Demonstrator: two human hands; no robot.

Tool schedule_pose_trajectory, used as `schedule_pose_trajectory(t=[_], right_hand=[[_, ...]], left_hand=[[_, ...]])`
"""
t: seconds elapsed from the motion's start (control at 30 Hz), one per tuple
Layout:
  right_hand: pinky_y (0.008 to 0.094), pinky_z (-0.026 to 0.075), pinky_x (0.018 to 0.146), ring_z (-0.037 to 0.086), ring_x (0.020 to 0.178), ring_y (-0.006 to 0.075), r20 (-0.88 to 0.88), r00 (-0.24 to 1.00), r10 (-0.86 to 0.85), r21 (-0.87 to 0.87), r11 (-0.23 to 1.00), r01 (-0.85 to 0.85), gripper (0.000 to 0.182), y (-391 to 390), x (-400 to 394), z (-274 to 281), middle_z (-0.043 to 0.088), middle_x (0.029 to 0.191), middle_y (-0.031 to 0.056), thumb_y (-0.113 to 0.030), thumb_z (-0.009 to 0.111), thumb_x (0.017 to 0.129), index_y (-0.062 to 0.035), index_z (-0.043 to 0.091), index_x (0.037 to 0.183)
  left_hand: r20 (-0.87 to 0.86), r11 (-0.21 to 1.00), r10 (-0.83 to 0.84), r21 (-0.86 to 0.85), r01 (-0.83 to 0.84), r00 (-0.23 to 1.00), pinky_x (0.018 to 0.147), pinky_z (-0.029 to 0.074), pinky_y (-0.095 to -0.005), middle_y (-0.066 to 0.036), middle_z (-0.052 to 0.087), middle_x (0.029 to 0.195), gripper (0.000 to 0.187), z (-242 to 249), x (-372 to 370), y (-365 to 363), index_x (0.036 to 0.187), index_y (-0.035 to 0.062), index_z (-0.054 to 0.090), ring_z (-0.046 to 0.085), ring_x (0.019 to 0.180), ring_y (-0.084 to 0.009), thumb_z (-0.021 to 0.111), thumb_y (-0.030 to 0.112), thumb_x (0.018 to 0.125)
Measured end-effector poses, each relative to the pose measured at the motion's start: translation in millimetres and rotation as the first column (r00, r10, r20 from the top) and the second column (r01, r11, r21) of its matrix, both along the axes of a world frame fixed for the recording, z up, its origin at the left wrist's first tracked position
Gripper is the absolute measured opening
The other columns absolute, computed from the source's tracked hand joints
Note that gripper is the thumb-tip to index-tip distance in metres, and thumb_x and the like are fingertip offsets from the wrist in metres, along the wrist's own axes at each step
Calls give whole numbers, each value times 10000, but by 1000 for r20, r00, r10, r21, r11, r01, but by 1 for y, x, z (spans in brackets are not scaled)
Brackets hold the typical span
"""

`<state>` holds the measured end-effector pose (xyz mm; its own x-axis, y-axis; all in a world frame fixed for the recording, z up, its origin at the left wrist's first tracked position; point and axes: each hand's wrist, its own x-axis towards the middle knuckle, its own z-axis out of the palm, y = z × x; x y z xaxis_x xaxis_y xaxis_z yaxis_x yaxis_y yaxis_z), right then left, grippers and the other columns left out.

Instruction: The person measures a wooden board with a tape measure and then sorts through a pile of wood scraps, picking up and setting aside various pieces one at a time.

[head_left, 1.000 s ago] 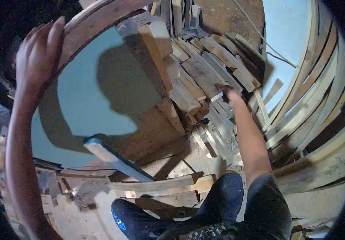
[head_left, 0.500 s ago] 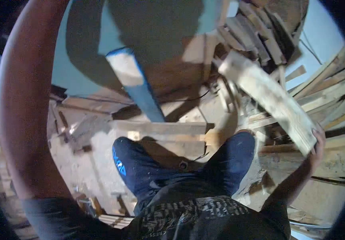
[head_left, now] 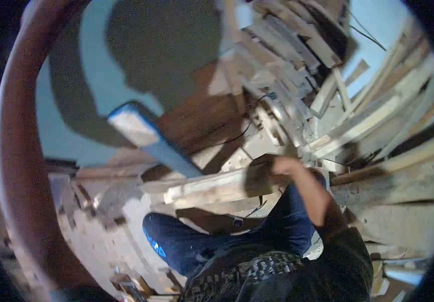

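Nearest the camera are the person's legs in dark blue trousers [head_left: 186, 246], one knee bent toward the lower left. The right forearm rises from the dark sleeve at lower right, and the right hand [head_left: 280, 166] sits just above the knees. It is closed on the near end of a plank [head_left: 212, 187]; the picture is blurred there, so the fingers cannot be made out singly. The plank lies nearly level, running from the hand toward the left, across and just above the legs, over other flat boards [head_left: 196, 166] on the floor.

The left arm [head_left: 13, 166] sweeps up the left edge as a long curve, and its hand is out of the picture at the top.

Behind the plank, a blue-edged board [head_left: 149, 138] slants from upper left down toward the middle, its pale end face turned to the camera. Beyond it a head-shaped shadow falls on a pale blue wall [head_left: 61, 136]. Farther off, at upper right, a loose heap of wood pieces [head_left: 287, 55] is stacked, and long slats [head_left: 378, 121] lean to its right.
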<state>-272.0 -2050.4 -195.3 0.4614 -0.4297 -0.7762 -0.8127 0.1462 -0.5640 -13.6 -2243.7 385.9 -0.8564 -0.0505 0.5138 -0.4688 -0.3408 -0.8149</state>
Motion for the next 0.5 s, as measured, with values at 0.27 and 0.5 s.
schedule_pose_trajectory(t=[0.27,0.5], right_hand=[[440,516,713,664,812,291,527,608,-594,-34,700,714,360,-43,-8,65,664,869,215,-260,584,854,12,631,1085],[348,507,556,629,607,214,645,-45,-763,-71,-118,990,205,-203,-154,-82,673,879,115,-181,576,908,-22,643,1016]], left_hand=[[-43,888,42,460,-17,998,921,490,-387,-159,515,1314,588,20,46,-39,1465,182,293,567,1115,-337,460,90,909],[-401,748,36,618,241,915,731,454,-480,-239,563,953,263,18,7,-17,1092,49,408,568,830,-393,382,274,959]])
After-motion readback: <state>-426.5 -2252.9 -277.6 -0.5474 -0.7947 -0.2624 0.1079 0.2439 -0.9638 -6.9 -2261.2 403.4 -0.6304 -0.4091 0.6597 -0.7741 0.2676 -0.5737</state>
